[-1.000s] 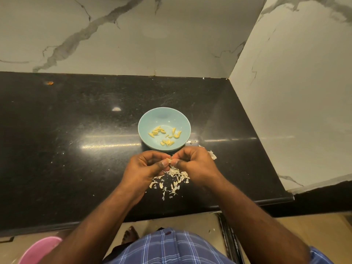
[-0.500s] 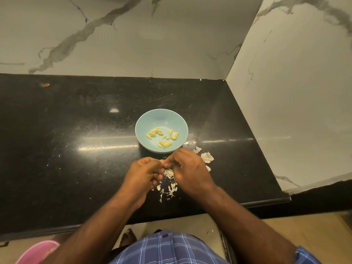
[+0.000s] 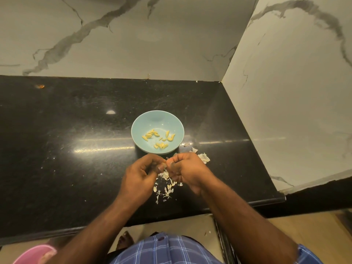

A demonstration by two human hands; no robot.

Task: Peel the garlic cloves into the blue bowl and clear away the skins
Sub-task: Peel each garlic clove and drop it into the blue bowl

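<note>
Peeled cloves [image 3: 159,139], small and yellow, lie loose in the blue bowl [image 3: 144,122], pointing every which way. Just nearer than the bowl, over the black counter [image 3: 66,149], the left hand [image 3: 140,175] and right hand [image 3: 187,171] meet fingertip to fingertip, fingers curled, pinching something small between them; it is too hidden to tell its long axis. Papery skins [image 3: 165,188] are scattered on the counter under the hands, with larger flakes [image 3: 203,158] to the right of the bowl's near rim.

Black speckled counter [image 3: 76,149] in corner of grey-veined marble walls [image 3: 171,39]; beige floor [image 3: 285,235] below; pink tub [image 3: 36,254], perhaps, at bottom left.
</note>
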